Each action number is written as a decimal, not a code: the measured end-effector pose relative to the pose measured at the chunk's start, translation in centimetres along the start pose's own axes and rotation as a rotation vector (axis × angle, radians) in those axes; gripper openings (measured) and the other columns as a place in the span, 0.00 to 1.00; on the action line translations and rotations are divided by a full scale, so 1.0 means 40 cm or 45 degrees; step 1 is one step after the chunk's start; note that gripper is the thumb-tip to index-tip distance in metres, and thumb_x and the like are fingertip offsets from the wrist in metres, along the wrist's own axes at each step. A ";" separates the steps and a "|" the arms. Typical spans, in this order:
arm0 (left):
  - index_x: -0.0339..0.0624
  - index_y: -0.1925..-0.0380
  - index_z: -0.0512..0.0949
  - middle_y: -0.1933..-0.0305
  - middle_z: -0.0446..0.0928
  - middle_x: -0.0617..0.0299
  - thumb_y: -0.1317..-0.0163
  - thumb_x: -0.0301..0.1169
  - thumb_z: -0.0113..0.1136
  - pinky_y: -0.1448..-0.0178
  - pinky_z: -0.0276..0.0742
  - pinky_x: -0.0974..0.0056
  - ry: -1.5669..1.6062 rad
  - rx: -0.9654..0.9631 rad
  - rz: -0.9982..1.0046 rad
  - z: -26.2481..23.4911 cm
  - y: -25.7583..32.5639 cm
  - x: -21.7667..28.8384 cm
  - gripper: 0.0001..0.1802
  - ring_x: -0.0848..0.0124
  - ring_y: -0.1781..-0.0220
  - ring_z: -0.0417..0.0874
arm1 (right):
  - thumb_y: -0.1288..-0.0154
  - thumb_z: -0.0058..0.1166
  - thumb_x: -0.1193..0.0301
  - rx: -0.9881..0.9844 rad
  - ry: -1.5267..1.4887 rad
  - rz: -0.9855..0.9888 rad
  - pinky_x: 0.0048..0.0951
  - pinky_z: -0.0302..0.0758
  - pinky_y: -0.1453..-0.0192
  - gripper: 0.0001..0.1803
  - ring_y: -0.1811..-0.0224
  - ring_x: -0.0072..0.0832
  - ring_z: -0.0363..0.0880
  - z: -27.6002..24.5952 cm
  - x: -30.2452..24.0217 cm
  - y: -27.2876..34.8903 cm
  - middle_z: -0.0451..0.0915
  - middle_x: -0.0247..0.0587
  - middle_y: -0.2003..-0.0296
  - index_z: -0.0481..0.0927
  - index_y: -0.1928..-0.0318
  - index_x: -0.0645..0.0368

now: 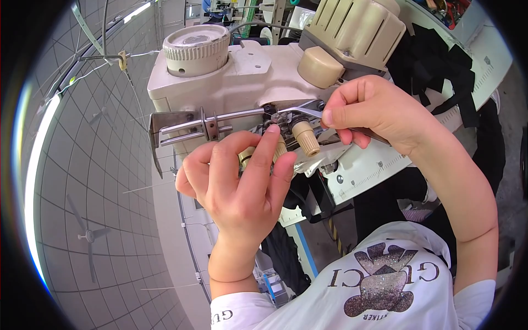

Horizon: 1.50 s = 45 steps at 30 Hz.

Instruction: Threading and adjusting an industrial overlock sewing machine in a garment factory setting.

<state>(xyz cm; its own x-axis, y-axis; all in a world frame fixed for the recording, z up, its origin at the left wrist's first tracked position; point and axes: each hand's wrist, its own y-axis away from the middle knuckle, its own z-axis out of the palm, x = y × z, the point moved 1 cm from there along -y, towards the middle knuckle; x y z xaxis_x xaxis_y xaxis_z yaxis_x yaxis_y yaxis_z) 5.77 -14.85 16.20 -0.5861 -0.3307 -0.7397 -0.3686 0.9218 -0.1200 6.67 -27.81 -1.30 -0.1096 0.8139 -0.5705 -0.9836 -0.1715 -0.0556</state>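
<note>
In front of me is a beige sewing machine (250,82). My right hand (377,110) pinches a pair of metal tweezers (309,111), whose tips point left into a small cluster of metal parts on the machine. My left hand (236,176) comes up from below with its fingers apart. Its index fingertip rests at or just below the same metal parts. Beside that fingertip sits a beige tension knob (306,139); other knobs are partly covered by the left fingers. Whether a thread lies at the tweezer tips is too small to tell.
Metal rods (212,124) with a bracket stick out at the machine's left. A ribbed round handwheel (197,49) and a slotted motor cover (355,33) rise behind. Black fabric pieces (434,66) lie on the white table (385,170), which has ruler markings.
</note>
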 end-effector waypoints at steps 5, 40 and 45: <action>0.53 0.61 0.88 0.64 0.78 0.75 0.45 0.40 0.69 0.44 0.57 0.63 0.000 -0.005 0.001 0.000 0.001 -0.003 0.13 0.70 0.56 0.70 | 0.39 0.64 0.69 -0.016 0.009 0.025 0.16 0.67 0.78 0.08 0.84 0.15 0.71 -0.005 -0.006 -0.002 0.79 0.34 0.79 0.81 0.70 0.61; 0.54 0.63 0.86 0.56 0.74 0.66 0.57 0.18 0.60 0.42 0.58 0.59 -0.140 -0.231 0.347 -0.041 -0.151 -0.048 0.21 0.65 0.52 0.73 | 0.40 0.62 0.70 0.055 0.121 -0.091 0.19 0.68 0.75 0.08 0.82 0.16 0.71 -0.001 -0.018 -0.011 0.78 0.33 0.79 0.82 0.71 0.61; 0.53 0.65 0.85 0.56 0.74 0.67 0.57 0.17 0.60 0.42 0.59 0.59 -0.140 -0.211 0.360 -0.033 -0.147 -0.052 0.19 0.65 0.51 0.72 | 0.40 0.62 0.70 0.016 0.078 -0.047 0.19 0.67 0.75 0.08 0.83 0.16 0.70 -0.004 -0.016 -0.011 0.78 0.33 0.80 0.81 0.73 0.61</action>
<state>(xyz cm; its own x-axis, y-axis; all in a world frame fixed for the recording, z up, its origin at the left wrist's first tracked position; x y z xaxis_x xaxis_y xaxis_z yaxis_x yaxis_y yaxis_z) 8.20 -19.86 19.31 -0.6038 -0.0343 -0.7964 -0.3200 0.9255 0.2027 7.20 -28.33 -1.03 -0.0650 0.7838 -0.6176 -0.9885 -0.1352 -0.0675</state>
